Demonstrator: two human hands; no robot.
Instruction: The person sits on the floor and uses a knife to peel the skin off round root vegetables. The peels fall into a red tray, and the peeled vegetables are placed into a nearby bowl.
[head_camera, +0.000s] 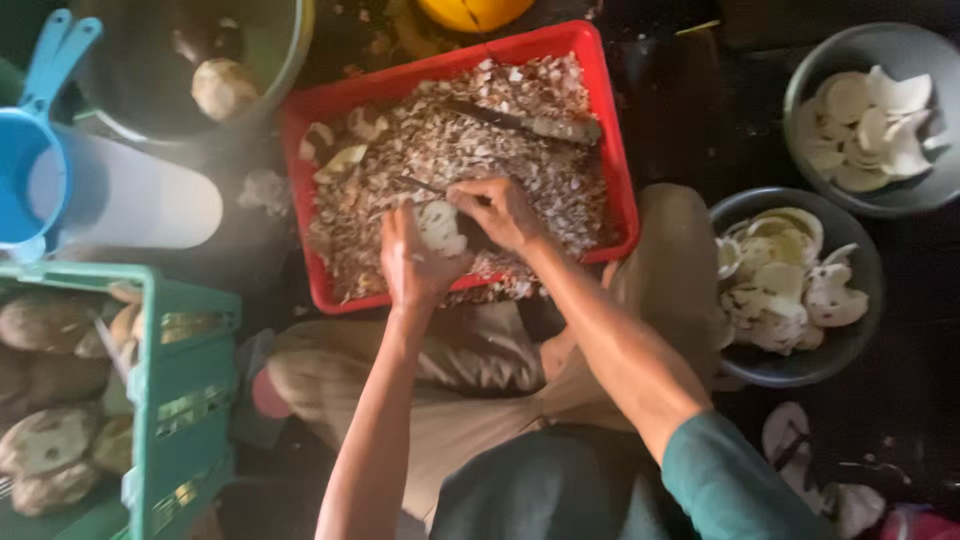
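The left hand (412, 262) wraps around a white coconut piece (440, 226) over the red tray (612, 150) full of brown peelings. At 3 o'clock from it, the right hand (497, 212) is closed around a knife (425, 186) that touches the piece. Two gray bowls (868, 262) of white pieces sit at 3 o'clock from the tray.
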